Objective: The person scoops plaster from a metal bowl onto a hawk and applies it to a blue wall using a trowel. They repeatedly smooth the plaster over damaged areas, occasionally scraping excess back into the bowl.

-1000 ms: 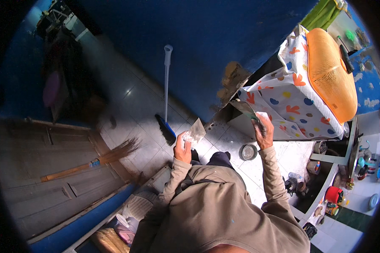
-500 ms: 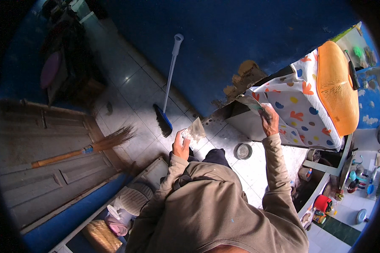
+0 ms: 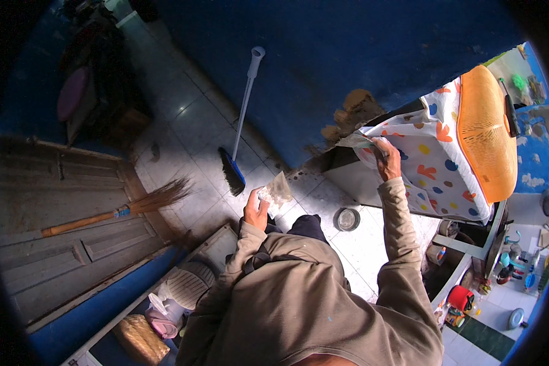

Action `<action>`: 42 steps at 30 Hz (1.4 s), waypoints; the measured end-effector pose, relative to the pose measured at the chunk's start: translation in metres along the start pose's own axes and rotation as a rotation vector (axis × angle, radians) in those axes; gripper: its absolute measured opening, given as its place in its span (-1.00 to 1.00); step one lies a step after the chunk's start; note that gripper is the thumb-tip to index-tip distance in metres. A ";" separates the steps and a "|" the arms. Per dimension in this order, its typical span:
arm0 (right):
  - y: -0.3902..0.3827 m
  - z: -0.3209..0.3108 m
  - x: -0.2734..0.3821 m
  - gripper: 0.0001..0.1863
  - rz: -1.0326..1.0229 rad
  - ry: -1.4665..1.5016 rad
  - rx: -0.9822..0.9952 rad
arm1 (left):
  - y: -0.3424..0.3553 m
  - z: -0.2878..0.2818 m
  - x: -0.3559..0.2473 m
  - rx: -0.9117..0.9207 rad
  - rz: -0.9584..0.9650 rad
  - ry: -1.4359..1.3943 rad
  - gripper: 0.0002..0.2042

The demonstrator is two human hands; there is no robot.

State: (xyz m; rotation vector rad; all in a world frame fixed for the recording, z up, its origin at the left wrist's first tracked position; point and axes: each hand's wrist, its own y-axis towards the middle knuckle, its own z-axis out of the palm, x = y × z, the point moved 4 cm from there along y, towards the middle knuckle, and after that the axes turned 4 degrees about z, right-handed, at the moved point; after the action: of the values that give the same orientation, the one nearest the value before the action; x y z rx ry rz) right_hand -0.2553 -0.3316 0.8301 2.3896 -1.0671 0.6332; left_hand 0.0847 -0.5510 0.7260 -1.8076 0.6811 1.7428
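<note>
My left hand (image 3: pixel 255 210) is closed on a clear plastic bag (image 3: pixel 279 190) with something white inside it, held in front of my waist. Farther out to the right, my right hand (image 3: pixel 388 161) grips a thin, flat, pale piece (image 3: pixel 361 144) whose exact kind I cannot make out. Its far end is close to the crumbled brown patch (image 3: pixel 355 113) low on the dark blue wall (image 3: pixel 299 79). Just beside that hand hangs a white cloth (image 3: pixel 426 146) printed with coloured shapes.
A broom (image 3: pixel 233 171) leans against the blue wall, and a twig broom (image 3: pixel 122 210) lies to the left by a wooden door (image 3: pixel 61 268). A round metal dish (image 3: pixel 348 219) sits on the tiled floor. An orange plastic chair seat or lid (image 3: pixel 488 134) stands at the right.
My right hand has moved slightly up and nearer the wall with the flat piece. My left hand keeps the bag with little movement. The view has shifted a little.
</note>
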 end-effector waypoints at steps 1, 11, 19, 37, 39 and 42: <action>-0.001 0.001 -0.004 -0.74 0.004 0.016 -0.006 | 0.000 0.001 -0.001 0.001 -0.011 -0.022 -0.67; -0.039 -0.021 -0.024 -0.74 0.104 0.023 -0.108 | 0.004 0.005 0.006 0.024 -0.020 -0.044 -0.69; -0.054 -0.038 0.055 -0.64 -0.163 -0.093 -0.098 | 0.004 0.009 0.021 0.026 -0.025 -0.012 -0.69; -0.040 -0.048 0.080 -0.63 -0.247 -0.082 -0.235 | 0.008 0.003 0.028 0.035 -0.078 -0.050 -0.75; -0.042 -0.043 0.080 -0.64 -0.268 -0.130 -0.200 | 0.007 0.002 0.032 0.033 -0.087 -0.056 -0.76; -0.045 -0.030 0.063 -0.65 -0.200 -0.188 -0.130 | 0.008 0.002 0.029 0.023 -0.098 -0.060 -0.74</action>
State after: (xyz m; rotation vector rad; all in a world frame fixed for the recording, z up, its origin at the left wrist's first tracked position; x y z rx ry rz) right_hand -0.1897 -0.3228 0.8805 2.4367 -0.8963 0.2657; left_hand 0.0791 -0.5555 0.6967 -1.7364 0.5767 1.7102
